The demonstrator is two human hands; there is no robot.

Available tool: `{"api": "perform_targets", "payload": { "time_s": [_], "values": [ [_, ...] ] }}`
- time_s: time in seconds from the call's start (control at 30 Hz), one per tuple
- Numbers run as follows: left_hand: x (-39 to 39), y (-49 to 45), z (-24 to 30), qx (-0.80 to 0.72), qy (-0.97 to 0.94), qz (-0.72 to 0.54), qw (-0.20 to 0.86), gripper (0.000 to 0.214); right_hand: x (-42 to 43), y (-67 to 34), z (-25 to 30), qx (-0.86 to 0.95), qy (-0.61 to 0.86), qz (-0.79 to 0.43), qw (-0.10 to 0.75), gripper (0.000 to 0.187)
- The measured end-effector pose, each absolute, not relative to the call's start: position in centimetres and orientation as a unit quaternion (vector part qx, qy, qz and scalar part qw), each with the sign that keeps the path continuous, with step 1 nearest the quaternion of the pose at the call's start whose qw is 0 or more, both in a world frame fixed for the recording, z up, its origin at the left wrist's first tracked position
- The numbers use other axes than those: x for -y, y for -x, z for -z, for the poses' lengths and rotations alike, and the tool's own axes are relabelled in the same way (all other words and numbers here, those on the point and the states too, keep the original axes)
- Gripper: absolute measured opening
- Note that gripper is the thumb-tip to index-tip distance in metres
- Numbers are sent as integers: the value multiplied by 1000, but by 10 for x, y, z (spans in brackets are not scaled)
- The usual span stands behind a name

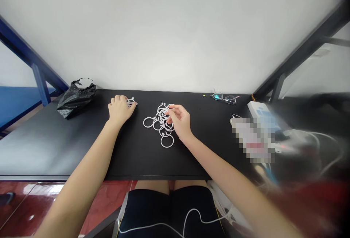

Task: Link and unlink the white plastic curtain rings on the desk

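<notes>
Nearest my view lay the person's dark shorts (169, 209), with a white cable (188, 220) looped across them. Beyond them, on a black desk (54, 150), both hands were at white plastic rings. The main pile of rings (161, 121) sat near the middle of the desk, overlapping and apparently interlinked, with a few lying looser toward the front.

The right hand (179, 119) was at the pile's right side, its fingers partly open, but I could not tell whether they had hold of a ring. The left hand (119, 110) was curled closed over a small bunch of rings (131, 102) set apart, toward the back of the desk.

As I judged it, the hands were at the separating stage, and the overlaps called for a light touch on one ring at a time.

At the back left sat a black plastic bag (76, 99), slumped and gathered; I could not see inside it.
</notes>
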State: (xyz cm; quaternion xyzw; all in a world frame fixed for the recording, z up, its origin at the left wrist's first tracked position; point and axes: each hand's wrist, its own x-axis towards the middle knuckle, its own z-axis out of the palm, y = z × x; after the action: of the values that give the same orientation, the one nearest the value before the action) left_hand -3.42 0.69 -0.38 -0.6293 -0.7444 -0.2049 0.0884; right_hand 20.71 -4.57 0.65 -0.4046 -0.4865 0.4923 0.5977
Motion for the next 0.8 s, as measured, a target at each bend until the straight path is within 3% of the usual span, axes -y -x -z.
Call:
{"api": "perform_targets", "payload": {
  "time_s": [0.17, 0.3, 0.43, 0.57, 0.8],
  "values": [
    [-6, 34, 4, 748, 631, 192, 77, 48, 45, -207, -6, 487, 404, -491, 598, 13],
    [-6, 28, -1, 718, 647, 250, 62, 50, 45, -207, -5, 489, 404, -491, 598, 13],
    [-4, 16, -11, 591, 735, 329, -49, 43, 45, -207, -5, 491, 401, -491, 597, 14],
    [1, 4, -12, 489, 804, 278, -193, 35, 44, -207, -4, 489, 402, -487, 602, 13],
    [-1, -3, 0, 456, 835, 244, -187, 26, 43, -205, -4, 496, 404, -482, 599, 11]
  ]
}}
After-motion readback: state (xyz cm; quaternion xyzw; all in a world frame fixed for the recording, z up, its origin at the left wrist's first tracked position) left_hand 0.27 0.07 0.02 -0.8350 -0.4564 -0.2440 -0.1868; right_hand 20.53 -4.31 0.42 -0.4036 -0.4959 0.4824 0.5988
